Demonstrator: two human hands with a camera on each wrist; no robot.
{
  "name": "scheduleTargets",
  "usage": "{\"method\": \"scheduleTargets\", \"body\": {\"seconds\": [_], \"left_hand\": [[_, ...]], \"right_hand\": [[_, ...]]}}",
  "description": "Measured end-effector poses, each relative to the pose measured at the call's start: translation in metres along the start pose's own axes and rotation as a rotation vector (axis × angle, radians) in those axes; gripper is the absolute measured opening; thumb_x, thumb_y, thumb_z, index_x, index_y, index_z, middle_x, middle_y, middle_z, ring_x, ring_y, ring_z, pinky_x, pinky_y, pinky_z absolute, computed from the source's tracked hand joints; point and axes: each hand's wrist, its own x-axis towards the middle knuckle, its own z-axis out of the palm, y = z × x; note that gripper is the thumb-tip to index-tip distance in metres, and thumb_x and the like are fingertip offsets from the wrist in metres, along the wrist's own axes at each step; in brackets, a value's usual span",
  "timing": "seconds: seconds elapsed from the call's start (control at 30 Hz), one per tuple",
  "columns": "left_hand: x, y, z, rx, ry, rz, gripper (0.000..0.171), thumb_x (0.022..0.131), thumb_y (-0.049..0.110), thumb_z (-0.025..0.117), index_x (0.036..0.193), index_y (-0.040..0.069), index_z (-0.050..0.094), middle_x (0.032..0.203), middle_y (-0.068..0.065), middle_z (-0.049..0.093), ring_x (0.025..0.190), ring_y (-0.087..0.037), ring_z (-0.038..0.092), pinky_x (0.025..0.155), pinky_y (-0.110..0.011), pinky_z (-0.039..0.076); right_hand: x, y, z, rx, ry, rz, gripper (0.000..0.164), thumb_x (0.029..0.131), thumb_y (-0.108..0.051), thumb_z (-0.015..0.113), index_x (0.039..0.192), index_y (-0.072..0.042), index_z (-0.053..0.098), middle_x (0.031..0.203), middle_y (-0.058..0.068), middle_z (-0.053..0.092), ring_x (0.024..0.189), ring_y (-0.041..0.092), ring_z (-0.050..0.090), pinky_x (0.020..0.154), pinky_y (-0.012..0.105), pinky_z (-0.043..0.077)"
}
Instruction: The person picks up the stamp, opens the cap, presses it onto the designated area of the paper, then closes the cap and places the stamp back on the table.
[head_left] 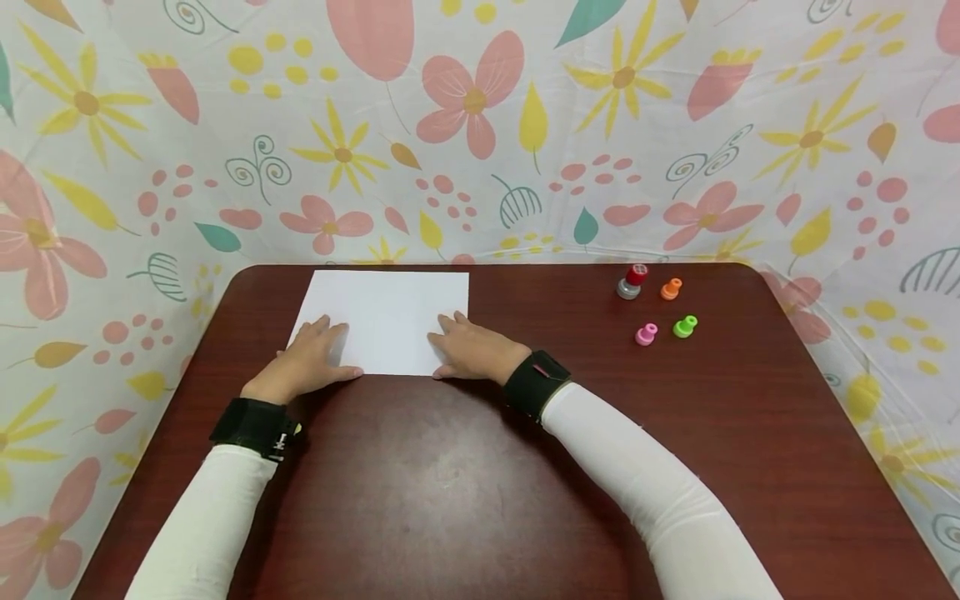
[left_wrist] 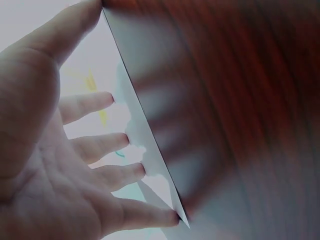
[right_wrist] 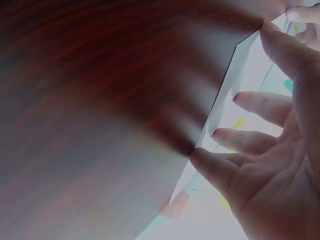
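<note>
A blank white sheet of paper point(head_left: 390, 321) lies flat on the far left part of the table. My left hand point(head_left: 306, 360) rests on its left side, fingers spread, the thumb at the near edge. On the right side of the sheet rests my right hand point(head_left: 477, 348), its fingertips on the paper and its thumb by the near right corner. Both wrist views show fingers extended against the paper point(left_wrist: 139, 117), with no curl around anything. In the right wrist view, part of the other hand point(right_wrist: 304, 15) shows at the top right corner.
On the far right of the dark brown table point(head_left: 450, 483) stand a red and grey stamp-like piece point(head_left: 632, 282) and smaller orange point(head_left: 671, 289), pink point(head_left: 646, 335) and green point(head_left: 685, 327) knobbed pieces. A flower-printed cloth point(head_left: 472, 167) hangs behind the table and along its sides.
</note>
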Motion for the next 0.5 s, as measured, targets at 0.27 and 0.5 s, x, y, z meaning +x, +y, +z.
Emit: {"method": "scheduleTargets", "body": {"seconds": [0.27,0.5], "left_hand": [[0.0,0.011,0.008,0.005,0.009,0.04,0.084,0.096,0.041,0.073,0.158,-0.001,0.035,0.164,-0.036,0.019,0.15,-0.062,0.015,0.103,-0.086,0.029],[0.0,0.02,0.014,0.03,0.017,0.042,0.081,0.098,0.04,0.071,0.159,0.0,0.035,0.165,-0.035,0.021,0.15,-0.061,0.018,0.104,-0.084,0.032]], "right_hand": [[-0.015,0.012,0.002,0.032,0.007,-0.012,0.07,0.101,-0.047,0.065,0.155,-0.008,0.046,0.163,0.027,0.033,0.15,0.049,0.034,0.121,0.046,0.039],[-0.028,0.02,0.005,0.016,0.066,-0.054,0.067,0.101,-0.045,0.065,0.152,-0.005,0.05,0.159,0.029,0.04,0.146,0.051,0.04,0.117,0.047,0.044]]}}
